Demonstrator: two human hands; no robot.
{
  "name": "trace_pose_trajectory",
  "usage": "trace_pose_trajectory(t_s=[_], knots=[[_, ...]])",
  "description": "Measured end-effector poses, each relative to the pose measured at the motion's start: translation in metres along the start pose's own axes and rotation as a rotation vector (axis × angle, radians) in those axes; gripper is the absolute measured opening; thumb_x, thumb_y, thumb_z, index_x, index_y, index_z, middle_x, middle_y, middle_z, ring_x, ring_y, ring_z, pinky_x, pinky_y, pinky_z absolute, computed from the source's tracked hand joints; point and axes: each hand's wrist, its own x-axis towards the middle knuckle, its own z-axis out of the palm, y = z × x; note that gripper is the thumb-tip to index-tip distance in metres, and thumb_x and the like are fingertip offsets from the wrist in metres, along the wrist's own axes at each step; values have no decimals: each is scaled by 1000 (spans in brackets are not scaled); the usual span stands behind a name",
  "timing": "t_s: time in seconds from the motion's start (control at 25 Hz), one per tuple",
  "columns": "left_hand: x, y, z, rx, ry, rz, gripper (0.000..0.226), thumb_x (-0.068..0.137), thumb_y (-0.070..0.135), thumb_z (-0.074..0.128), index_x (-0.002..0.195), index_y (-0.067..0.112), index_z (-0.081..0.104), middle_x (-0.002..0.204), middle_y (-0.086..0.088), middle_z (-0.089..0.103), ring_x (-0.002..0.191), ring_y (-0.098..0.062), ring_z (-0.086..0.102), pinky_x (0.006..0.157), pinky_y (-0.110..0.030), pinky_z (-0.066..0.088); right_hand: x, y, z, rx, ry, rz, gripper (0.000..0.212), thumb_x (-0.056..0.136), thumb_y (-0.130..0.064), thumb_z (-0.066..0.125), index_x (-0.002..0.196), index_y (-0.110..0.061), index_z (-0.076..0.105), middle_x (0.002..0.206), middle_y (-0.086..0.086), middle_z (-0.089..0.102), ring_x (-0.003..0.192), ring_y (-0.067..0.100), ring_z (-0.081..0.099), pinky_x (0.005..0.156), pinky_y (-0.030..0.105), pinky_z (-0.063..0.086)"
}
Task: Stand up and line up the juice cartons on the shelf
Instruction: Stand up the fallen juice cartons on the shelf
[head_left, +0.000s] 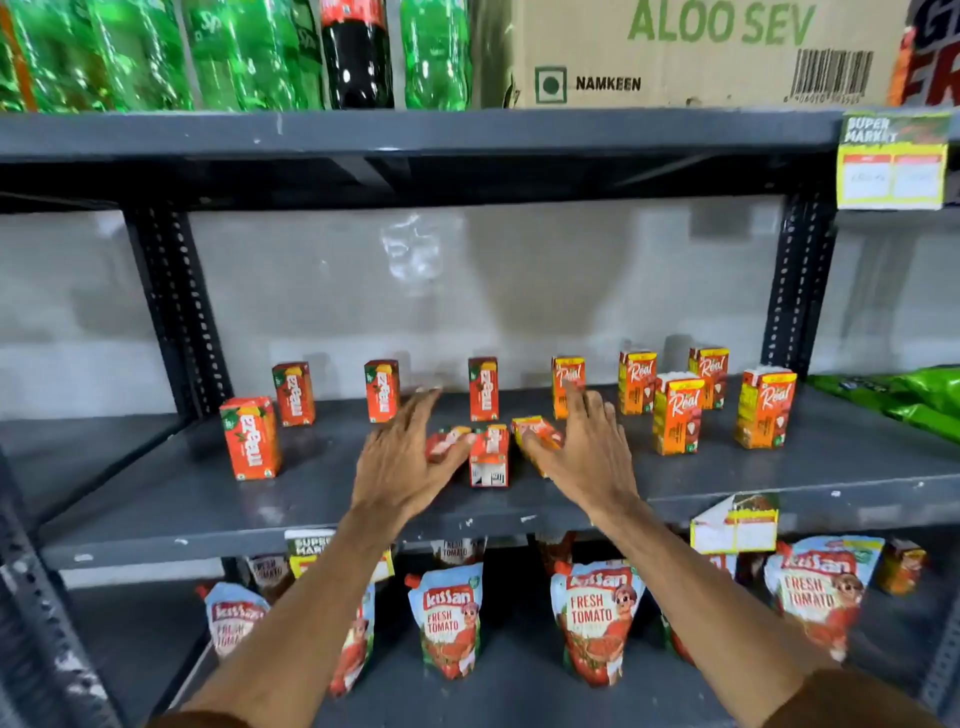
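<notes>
Small juice cartons stand scattered on the dark grey shelf (182, 499). Red ones stand at the left, the nearest (251, 438) in front, with three more (294, 393) along the back. Several orange cartons (677, 413) stand at the right. Three cartons lie flat in the middle: one (445, 441) under my left thumb, one (489, 456) between my hands, one (537, 434) under my right thumb. My left hand (405, 457) and my right hand (587, 452) hover over them with fingers spread, touching the outer two but not closed on them.
The shelf above carries green and dark soda bottles (244, 52) and a cardboard box (691, 52). Ketchup pouches (597, 618) stand on the shelf below. Green packets (914, 400) lie at the right. Perforated uprights (171, 306) frame the bay. A yellow price tag (891, 166) hangs top right.
</notes>
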Motion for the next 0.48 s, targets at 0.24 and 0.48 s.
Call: trace_pose_trajectory(t_s=[0.24,0.48], knots=[[-1,-20,10,19,-317,-277,132,45,101,46,147,17,30,147,-11,49,126,-37,54,106,-54,42,-6,20,25,0,-165,121,60,74,-57,74,108,-8,67,104,9,63,106,27,55,90,39,51],[-4,-20,11,-30,-263,-306,109,47,97,57,124,21,51,128,-3,63,112,-31,62,93,-43,49,-10,21,29,150,-62,172,41,76,-51,70,94,-14,72,91,5,65,96,20,55,71,24,41]])
